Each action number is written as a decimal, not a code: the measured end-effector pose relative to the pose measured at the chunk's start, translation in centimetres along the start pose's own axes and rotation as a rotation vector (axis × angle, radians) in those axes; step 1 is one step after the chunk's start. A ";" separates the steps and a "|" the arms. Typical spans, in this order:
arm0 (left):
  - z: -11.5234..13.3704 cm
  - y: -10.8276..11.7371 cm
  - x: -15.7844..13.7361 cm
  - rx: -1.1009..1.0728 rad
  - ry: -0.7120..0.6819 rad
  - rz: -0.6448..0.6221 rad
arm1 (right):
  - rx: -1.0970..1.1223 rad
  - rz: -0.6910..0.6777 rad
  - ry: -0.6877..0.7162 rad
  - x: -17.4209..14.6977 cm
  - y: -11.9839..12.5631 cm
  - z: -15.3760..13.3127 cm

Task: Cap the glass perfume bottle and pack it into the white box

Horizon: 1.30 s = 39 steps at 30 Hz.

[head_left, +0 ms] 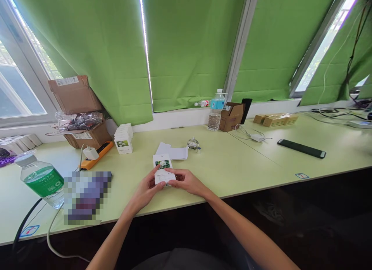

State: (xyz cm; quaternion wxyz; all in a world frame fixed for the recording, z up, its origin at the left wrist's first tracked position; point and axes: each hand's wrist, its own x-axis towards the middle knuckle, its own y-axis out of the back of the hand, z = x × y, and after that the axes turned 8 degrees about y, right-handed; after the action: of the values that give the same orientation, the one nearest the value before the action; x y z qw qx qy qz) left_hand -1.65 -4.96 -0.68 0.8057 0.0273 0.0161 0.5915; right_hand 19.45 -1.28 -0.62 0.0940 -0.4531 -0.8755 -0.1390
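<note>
My left hand [147,187] and right hand [188,181] both grip a small white cardboard box printed with a white flower on green leaves [164,176], one at each side, thumbs by its near end. The box is near the front edge of a pale yellow-green table [221,167]. Just beyond it lies an unfolded piece of white card [178,153]; beside that, a shiny, rounded clear-glass bottle [192,142] and a small grey cylindrical cap [198,150]. Further left stand similar white boxes [123,142] in a row.

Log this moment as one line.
left hand: holds white box | right hand: holds same box | beyond box: white card, shiny clear object | left: orange power strip
</note>
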 end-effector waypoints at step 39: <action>-0.5 0.0 0.3 -0.078 -0.025 0.078 | -0.085 0.023 0.069 -0.1 -0.2 0.3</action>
State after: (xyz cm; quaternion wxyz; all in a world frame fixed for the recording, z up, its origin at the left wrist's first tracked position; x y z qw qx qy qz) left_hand -1.56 -4.69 -1.14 0.7825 0.0037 -0.0181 0.6224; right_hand 19.33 -1.37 -1.00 0.1061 -0.4619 -0.8597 -0.1905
